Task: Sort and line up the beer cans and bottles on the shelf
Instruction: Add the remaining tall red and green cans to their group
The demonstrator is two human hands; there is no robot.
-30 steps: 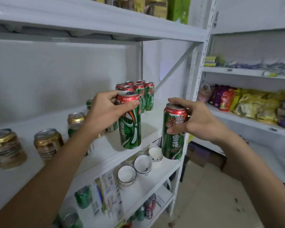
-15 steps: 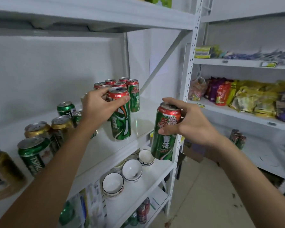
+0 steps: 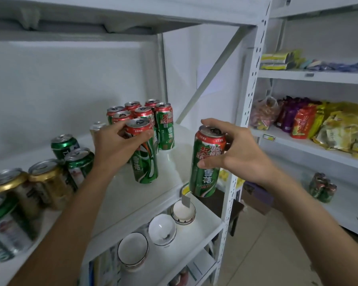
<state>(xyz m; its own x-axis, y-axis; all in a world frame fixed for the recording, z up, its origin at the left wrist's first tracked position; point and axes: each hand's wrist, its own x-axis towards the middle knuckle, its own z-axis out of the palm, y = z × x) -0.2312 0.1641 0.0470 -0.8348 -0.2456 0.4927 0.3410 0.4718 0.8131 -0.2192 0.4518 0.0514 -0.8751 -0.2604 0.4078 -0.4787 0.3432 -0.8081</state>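
Done: red-top cluster point(image 3: 142, 114) lined up at shelf point(image 3: 120, 195) back.
Left: mixed cans point(image 3: 50, 178) unsorted.
Left hand point(image 3: 114, 149): fingers clamped on tall can point(image 3: 144, 159).
Right hand point(image 3: 236, 153): fingers clamped on second can point(image 3: 207, 168).

Eight tall red-topped green cans point(image 3: 164, 129), two of them held, one per hand, three short green cans point(image 3: 65, 144), two gold cans point(image 3: 50, 180), three white bowls point(image 3: 162, 227) on the lower shelf
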